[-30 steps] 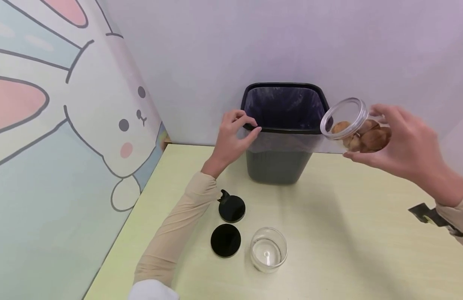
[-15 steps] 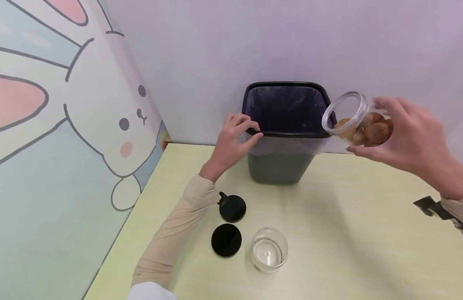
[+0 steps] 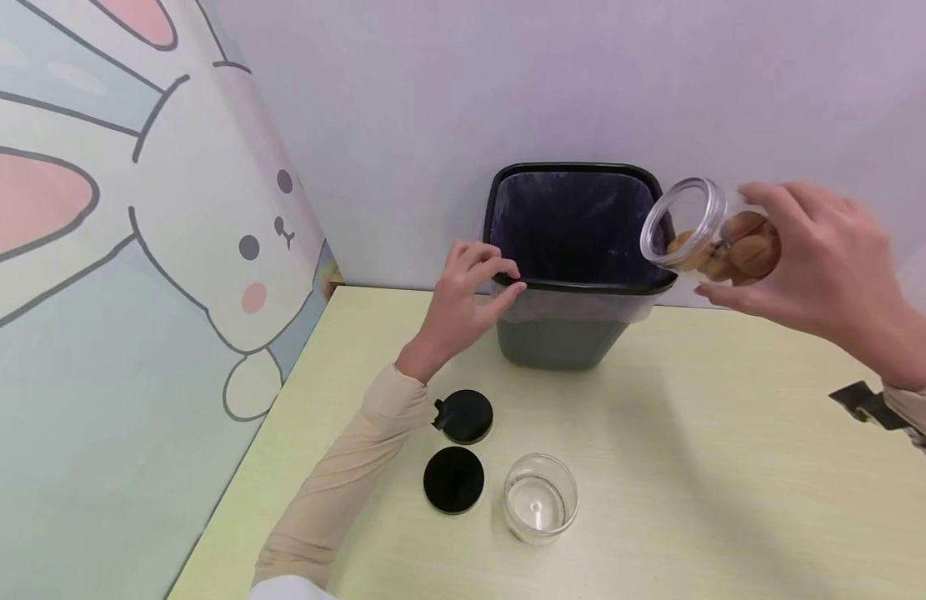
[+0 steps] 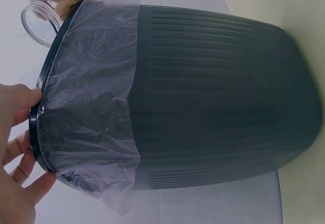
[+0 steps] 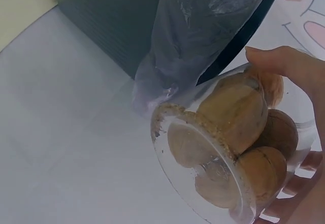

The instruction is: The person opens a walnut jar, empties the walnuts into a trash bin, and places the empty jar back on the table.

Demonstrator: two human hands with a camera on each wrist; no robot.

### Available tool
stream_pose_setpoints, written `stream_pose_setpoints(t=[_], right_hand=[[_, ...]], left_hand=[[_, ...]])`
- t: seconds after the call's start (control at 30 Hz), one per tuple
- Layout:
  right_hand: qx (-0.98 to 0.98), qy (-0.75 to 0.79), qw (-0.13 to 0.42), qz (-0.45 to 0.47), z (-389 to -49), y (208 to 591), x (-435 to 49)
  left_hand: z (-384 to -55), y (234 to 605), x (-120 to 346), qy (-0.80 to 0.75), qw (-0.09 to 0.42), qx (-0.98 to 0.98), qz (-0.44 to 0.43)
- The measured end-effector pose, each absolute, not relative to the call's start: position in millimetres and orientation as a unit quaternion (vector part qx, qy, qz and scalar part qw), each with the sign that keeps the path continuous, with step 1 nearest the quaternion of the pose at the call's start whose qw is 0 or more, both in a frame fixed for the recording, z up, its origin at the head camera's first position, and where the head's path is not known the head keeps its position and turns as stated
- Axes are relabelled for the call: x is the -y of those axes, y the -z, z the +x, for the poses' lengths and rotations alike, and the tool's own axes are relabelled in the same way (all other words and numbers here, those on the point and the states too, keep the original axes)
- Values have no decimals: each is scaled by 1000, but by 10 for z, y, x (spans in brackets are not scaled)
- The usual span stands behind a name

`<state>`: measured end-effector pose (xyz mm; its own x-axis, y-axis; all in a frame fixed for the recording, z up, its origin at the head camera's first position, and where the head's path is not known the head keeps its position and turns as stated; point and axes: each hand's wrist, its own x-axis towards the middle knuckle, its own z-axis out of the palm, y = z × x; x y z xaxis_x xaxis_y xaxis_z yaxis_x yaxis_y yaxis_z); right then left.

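My left hand (image 3: 463,296) pinches the black rim of a dark grey waste bin (image 3: 560,340) at its near left corner; the left wrist view shows the thumb and fingertips on either side of that rim. A thin see-through bag (image 4: 96,92) lines the bin and folds down over its outside. In my right hand (image 3: 830,258) is a clear jar (image 3: 683,221), gripped round its base end and tilted, its uncovered mouth overlapping the bin's right rim in the head view. Several brown, rounded nut-like pieces (image 5: 238,112) lie inside it, with fine crumbs around the base.
On the pale yellow table (image 3: 733,467), another clear jar (image 3: 539,500) stands uncovered. Two black round lids (image 3: 453,480) lie left of it. The purplish-white wall (image 3: 402,125) rises behind the bin, and a wall with a painted rabbit (image 3: 207,200) borders the left side.
The bin's mouth has tipped toward me, its near rim lower, and my left hand has come down slightly with it. The jar has risen a little, keeping its tilt toward the bin.
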<state>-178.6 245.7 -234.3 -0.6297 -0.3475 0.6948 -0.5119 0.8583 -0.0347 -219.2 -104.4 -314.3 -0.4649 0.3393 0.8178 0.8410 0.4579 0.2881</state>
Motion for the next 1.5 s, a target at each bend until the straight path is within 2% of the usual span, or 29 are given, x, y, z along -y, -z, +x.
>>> stream_pose_setpoints(t=[0.47,1.0,1.5], right_hand=[[868,-85,407,272,-1820,2332,-2389],[856,-88,418,290,-1942,2304,-2327],[861,-68,402,303,-2077,2268,-2374]], left_hand=[[-2151,3226,1057,344,391,761,-385],[-2258,3215,1030,361,406,754,-368],[-2327,3254,980,362,416,749,-367]])
